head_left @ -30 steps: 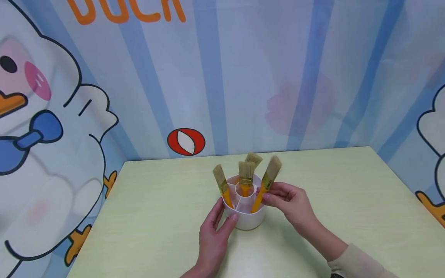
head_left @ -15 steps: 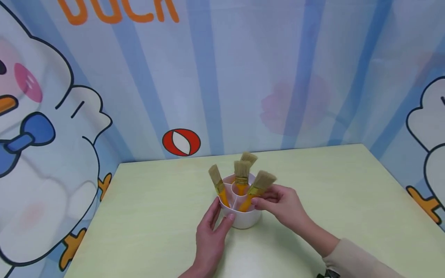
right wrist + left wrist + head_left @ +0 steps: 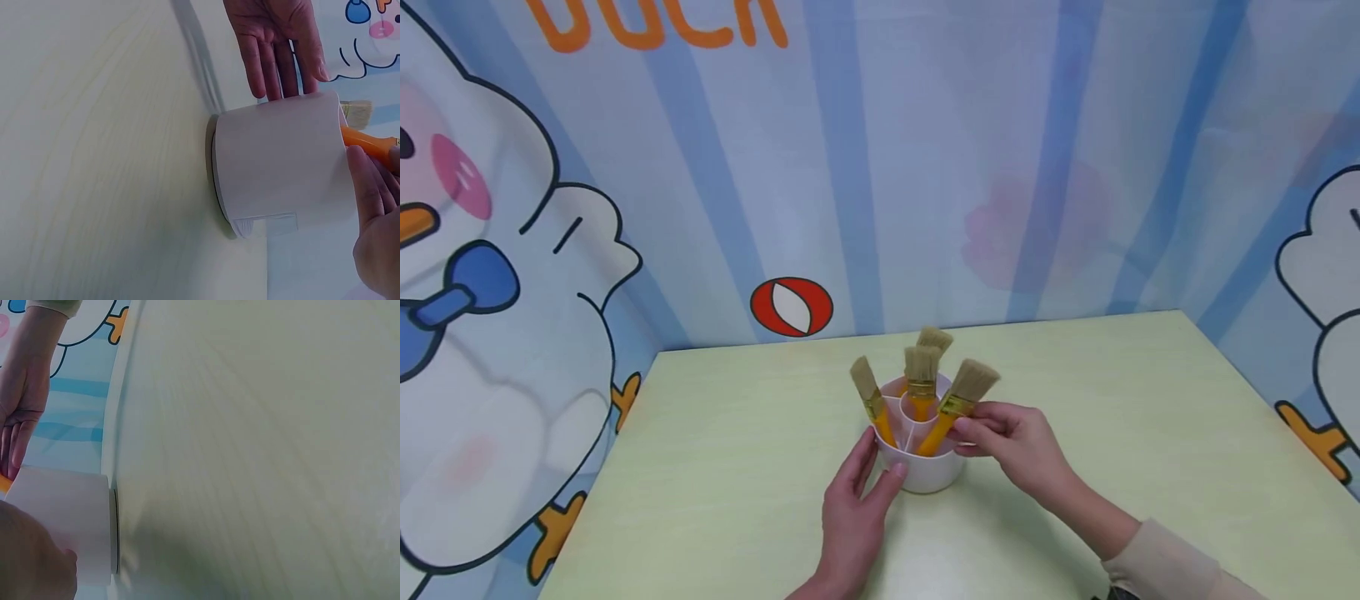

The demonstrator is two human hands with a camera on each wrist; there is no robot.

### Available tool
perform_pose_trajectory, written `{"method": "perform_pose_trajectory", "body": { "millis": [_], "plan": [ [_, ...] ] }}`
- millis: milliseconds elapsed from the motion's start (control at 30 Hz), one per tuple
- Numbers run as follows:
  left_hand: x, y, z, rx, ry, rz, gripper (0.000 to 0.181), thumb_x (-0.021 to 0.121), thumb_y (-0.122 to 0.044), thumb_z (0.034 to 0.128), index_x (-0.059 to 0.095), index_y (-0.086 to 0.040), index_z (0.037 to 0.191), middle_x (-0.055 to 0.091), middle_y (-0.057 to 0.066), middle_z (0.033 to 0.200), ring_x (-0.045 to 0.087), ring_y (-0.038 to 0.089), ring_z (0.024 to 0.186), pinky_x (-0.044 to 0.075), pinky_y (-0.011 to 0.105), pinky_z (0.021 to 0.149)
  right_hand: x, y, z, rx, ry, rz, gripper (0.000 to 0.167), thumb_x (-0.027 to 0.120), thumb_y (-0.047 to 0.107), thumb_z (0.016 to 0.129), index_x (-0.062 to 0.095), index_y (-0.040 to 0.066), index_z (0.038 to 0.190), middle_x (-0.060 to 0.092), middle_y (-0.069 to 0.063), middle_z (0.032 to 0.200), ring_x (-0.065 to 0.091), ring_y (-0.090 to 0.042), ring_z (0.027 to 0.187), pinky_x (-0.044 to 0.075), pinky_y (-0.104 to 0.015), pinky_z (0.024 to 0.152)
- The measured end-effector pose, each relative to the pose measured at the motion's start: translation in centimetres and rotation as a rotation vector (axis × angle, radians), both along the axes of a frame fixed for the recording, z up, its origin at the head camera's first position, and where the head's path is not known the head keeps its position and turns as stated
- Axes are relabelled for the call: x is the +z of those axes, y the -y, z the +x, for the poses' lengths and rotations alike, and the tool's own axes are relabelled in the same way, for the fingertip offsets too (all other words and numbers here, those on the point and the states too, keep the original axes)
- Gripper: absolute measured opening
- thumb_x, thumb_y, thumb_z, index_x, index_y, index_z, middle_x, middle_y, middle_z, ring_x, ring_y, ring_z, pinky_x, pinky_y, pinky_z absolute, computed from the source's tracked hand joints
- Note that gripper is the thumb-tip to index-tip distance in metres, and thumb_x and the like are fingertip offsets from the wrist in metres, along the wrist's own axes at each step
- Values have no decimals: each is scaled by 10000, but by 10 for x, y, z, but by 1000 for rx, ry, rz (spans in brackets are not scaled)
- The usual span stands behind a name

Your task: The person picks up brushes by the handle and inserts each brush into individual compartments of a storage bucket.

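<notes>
A round white holder [image 3: 928,477] with inner dividers stands on the table in the head view. My left hand [image 3: 856,510] grips its left front side, thumb at the front wall and fingers at the left. My right hand [image 3: 1026,446] pinches the yellow handle of a flat paintbrush [image 3: 973,379]. This brush leans to the right over the rim, with its handle's lower end inside the front compartment. Another paintbrush [image 3: 867,385] leans left in the holder. A paintbrush [image 3: 922,364] stands in the round centre section, and a further paintbrush [image 3: 938,337] is partly hidden behind it.
The pale green table [image 3: 752,433] extends on all sides of the holder. Behind it hangs a light blue striped cloth [image 3: 940,167] with duck pictures, reaching down to the table's back edge.
The brush in my right hand has tilted further right and turned its broad face forward. It dipped lowest half a second ago and has risen slightly. My left hand still grips the holder.
</notes>
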State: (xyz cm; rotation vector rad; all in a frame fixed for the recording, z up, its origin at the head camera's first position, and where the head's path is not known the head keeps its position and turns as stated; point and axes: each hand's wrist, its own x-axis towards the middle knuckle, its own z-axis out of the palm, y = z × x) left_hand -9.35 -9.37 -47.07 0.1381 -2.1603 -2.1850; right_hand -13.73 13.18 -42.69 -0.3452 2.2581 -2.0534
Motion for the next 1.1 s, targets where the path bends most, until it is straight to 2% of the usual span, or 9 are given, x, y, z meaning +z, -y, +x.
{"method": "perform_pose_trajectory", "body": {
  "millis": [267, 500, 733, 933, 1100],
  "plan": [
    [2, 2, 0, 10, 18, -19, 702, 805, -297, 987, 507, -116, 1597, 486, 92, 1644, 445, 322, 1529, 482, 433, 1160, 0, -4, -3, -36, 19, -44, 246, 745, 73, 1009, 716, -156, 1093, 791, -253, 1036, 814, -228, 904, 684, -389, 787],
    [1, 3, 1, 18, 9, -5, 689, 803, -279, 989, 514, -105, 1590, 490, 96, 1641, 453, 316, 1524, 483, 400, 1155, 0, -10, -5, -56, 32, -39, 242, 768, 82, 995, 728, -146, 1063, 800, -225, 1006, 816, -255, 893, 685, -389, 775],
    [3, 5, 4, 27, 30, 3, 698, 807, -270, 986, 510, -88, 1590, 479, 99, 1651, 445, 315, 1529, 484, 409, 1162, -4, -20, -2, -73, 71, -16, 250, 764, 65, 993, 726, -140, 1132, 804, -207, 1019, 814, -266, 908, 684, -394, 798],
    [2, 8, 10, 14, 39, 16, 706, 809, -236, 984, 498, -39, 1586, 470, 123, 1654, 452, 331, 1522, 504, 380, 1146, -6, -36, 10, -41, 84, 38, 329, 766, 86, 995, 702, -152, 1212, 796, -225, 1072, 808, -306, 959, 680, -403, 829],
    [4, 14, 13, 13, 42, -1, 716, 810, -238, 984, 488, -45, 1594, 471, 123, 1654, 459, 339, 1517, 521, 378, 1131, -1, -56, 15, 0, 52, 95, 361, 762, 113, 1004, 694, -133, 1259, 787, -231, 1117, 808, -226, 962, 674, -418, 856]
  ]
}}
